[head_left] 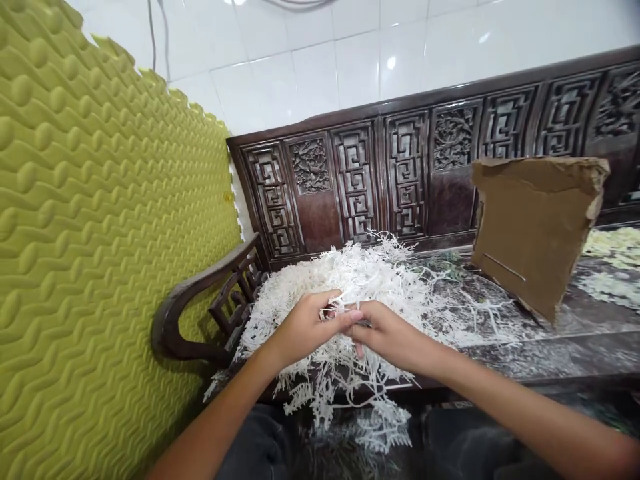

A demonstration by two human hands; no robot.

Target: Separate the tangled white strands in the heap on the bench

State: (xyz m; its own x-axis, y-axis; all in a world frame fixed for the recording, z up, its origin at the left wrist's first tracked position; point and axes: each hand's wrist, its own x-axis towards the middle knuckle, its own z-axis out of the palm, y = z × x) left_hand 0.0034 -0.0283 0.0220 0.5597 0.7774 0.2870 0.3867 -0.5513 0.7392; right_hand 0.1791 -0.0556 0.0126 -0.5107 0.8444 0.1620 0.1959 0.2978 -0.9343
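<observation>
The left hand [305, 327] and right hand [395, 333] are together, fingertips meeting just above a heap of white artificial fern sprigs [360, 280]. The left hand's fingers pinch a white sprig [333, 310]; whether the right hand grips it too is hidden. The heap spreads beneath and ahead of both hands, across a dark marbled bench seat [565, 343]. Ahead of the hands rises a carved wooden backrest [310, 180]. A torn cardboard sheet [535, 233] stands tilted ahead and right of the right hand. Left of the left hand curves a dark wooden armrest [200, 300], then a yellow-green foam mat [100, 200]; a white tiled wall [320, 73] lies farther ahead.
</observation>
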